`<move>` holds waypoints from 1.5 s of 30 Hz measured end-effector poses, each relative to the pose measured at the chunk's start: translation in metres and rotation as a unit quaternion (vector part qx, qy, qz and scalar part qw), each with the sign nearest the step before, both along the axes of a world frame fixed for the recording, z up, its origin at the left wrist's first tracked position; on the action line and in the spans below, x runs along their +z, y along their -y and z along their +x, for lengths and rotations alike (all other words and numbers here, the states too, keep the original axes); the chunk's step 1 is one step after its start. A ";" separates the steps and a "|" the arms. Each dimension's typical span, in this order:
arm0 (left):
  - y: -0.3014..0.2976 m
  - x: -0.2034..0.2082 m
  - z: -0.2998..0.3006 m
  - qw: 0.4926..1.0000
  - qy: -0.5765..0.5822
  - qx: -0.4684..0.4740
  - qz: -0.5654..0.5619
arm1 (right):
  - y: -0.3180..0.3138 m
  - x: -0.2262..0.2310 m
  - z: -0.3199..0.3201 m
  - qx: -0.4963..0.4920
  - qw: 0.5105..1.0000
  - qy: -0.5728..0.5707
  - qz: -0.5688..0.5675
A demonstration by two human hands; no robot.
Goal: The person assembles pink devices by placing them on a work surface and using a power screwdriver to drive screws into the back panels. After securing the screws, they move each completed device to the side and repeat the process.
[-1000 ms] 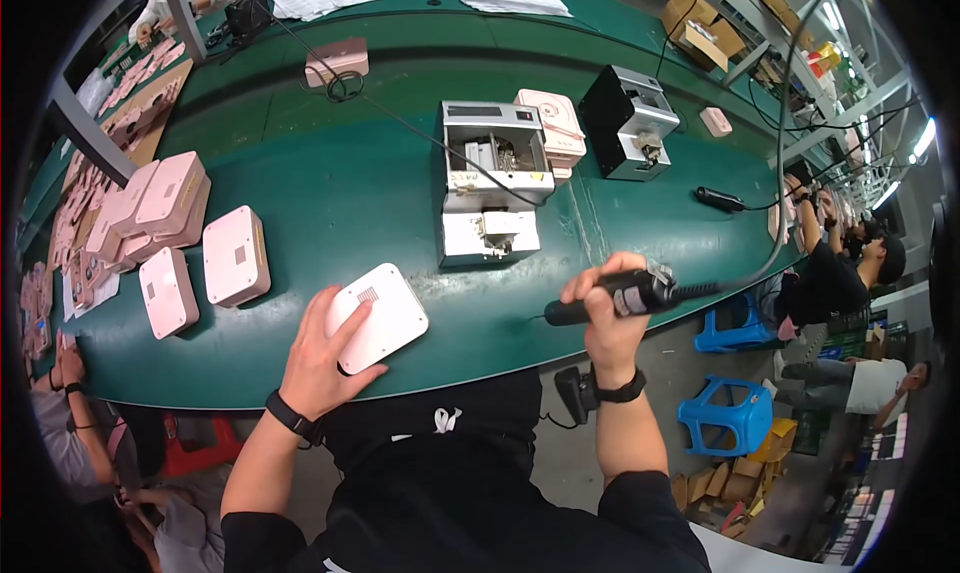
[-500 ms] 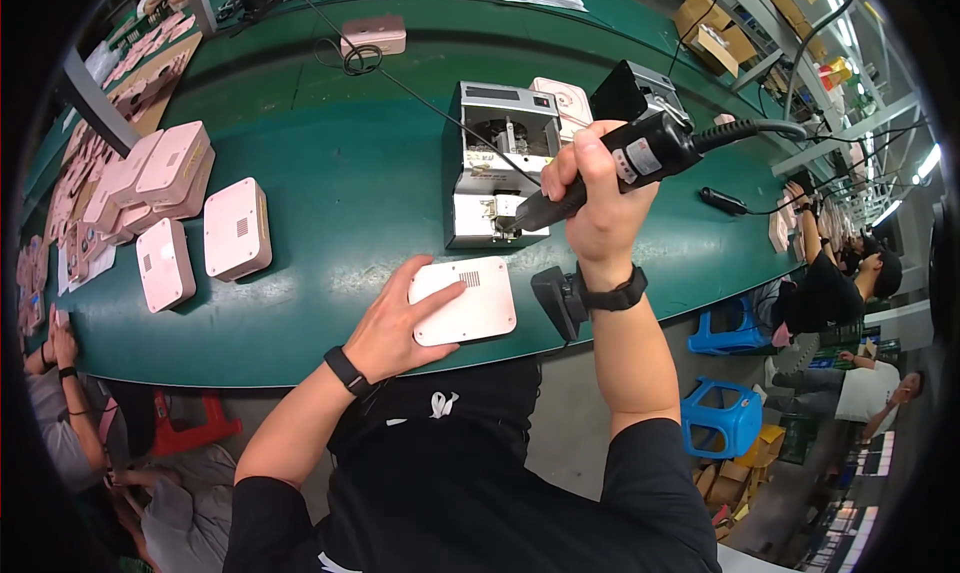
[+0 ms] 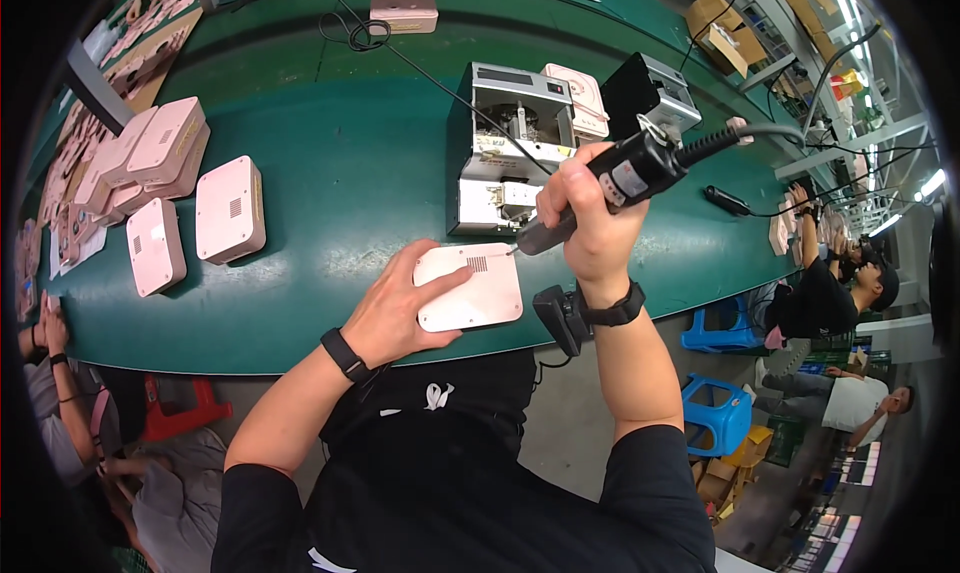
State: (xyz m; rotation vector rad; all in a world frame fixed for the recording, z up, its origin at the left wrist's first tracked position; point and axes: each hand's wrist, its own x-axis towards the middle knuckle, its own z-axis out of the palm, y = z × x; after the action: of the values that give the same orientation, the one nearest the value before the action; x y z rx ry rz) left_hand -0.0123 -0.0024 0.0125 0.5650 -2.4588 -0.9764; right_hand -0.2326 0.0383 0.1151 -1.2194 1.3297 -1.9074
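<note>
A pale pink plastic case [image 3: 480, 301] lies flat near the table's front edge, its face with slots and corner screw holes upward. My left hand [image 3: 392, 303] grips its left side, index finger resting across the top beside the slots. In my right hand [image 3: 598, 235] is a black corded electric screwdriver [image 3: 640, 171], tilted down to the left. Its bit meets the case at or very near the upper right corner hole; whether a screw is on it cannot be made out. Just beyond the case stands a grey screw feeder [image 3: 512, 158].
Several pink cases [image 3: 232, 211] stand or are stacked at the left. Another pink case [image 3: 404, 14] lies at the back. A second feeder [image 3: 668, 85] and a black screwdriver [image 3: 725, 201] are at right. A cable [image 3: 420, 71] crosses above the table [image 3: 340, 153]. Co-workers sit at both sides.
My right hand has moved the screwdriver's tip from the feeder's front toward me, down to the case's upper right corner. My left hand still holds the case in much the same place.
</note>
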 end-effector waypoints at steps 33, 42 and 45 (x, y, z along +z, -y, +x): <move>-0.011 -0.007 -0.039 1.000 -0.027 0.008 0.001 | 0.001 0.018 0.001 0.030 0.999 0.018 0.005; -0.036 -0.008 -0.024 1.000 0.017 0.017 -0.001 | 0.022 -0.016 0.026 0.080 0.990 0.105 -0.049; -0.039 -0.003 -0.024 1.000 0.019 -0.003 -0.010 | 0.023 -0.030 0.017 0.104 0.993 0.035 0.036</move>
State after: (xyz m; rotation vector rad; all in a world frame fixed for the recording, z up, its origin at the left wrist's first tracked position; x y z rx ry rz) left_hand -0.0360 0.0369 0.0090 0.5757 -2.5019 -0.9499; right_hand -0.2154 0.0149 0.0854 -1.1937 1.1757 -1.7250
